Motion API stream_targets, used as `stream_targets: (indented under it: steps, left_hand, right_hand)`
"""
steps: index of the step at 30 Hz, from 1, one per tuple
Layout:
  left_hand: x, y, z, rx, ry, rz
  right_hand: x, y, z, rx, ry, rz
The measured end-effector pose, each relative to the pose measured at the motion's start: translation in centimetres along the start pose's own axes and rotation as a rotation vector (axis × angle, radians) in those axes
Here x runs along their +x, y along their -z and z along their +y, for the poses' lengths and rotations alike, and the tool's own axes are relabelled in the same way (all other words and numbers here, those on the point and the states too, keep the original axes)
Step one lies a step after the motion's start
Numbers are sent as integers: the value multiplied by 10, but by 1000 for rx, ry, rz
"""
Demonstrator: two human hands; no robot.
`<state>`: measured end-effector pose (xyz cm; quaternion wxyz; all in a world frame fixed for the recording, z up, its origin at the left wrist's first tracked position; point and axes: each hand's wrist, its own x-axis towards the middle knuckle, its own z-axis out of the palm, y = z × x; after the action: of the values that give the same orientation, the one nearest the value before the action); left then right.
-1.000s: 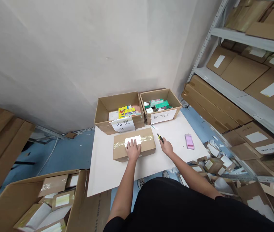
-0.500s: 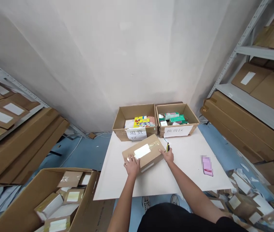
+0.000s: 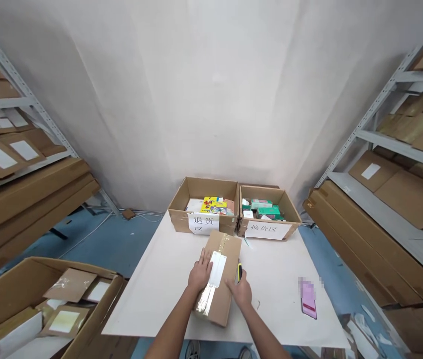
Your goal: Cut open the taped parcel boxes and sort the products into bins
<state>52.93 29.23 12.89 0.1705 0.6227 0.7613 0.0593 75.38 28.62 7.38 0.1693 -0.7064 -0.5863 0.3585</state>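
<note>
A taped brown cardboard box (image 3: 226, 279) with a white label (image 3: 217, 269) lies on the white table, its long side running away from me. My left hand (image 3: 201, 273) lies on the box's left edge, fingers stretched out flat. On the other side, my right hand (image 3: 241, 290) is closed around a black and yellow utility knife (image 3: 239, 271) that points away from me. The right thumb touches the box's right part. Whether the knife's blade is out, I cannot tell.
Two open cartons with paper signs stand at the table's back: the left carton (image 3: 181, 219) holds yellow packs, the right carton (image 3: 289, 230) green boxes. A pink-screened phone (image 3: 309, 301) lies at right. A large parcel carton (image 3: 112, 299) stands at lower left. Loaded shelves (image 3: 346, 184) flank both sides.
The box has turned so that its long side now points away from me, both hands turning with it. The knife stays in my right hand. The camera view has shifted.
</note>
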Motion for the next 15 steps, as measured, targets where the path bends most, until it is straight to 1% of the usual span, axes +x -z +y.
stream_targets:
  steps: [1,3,4,6,8,10,11,13,15]
  left_hand:
    - [-3,-9,-2,-33,11,11]
    - [-9,-23,-1,-55,69,36]
    - [-12,-27,2,-45,117,39]
    - [-18,-27,9,5,227,23]
    - [-20,-21,17,65,307,-18]
    - [-18,-9,24,114,332,-59]
    - [-15,-1,26,129,329,-73]
    - [-5,15,27,144,314,-108]
    - [5,28,22,116,292,-110]
  right_hand:
    - [-1,-2,3,-6,21,-19]
    - [7,3,1,-24,27,-40]
    - [15,8,-4,-41,18,-48]
    - [35,23,-21,-81,-5,-72]
    - [55,39,-43,-121,-6,-104]
    - [71,53,-64,-163,42,-152]
    - [76,59,-71,-184,78,-154]
    - [77,68,-77,-196,105,-90]
    - [66,70,-70,-180,109,-37]
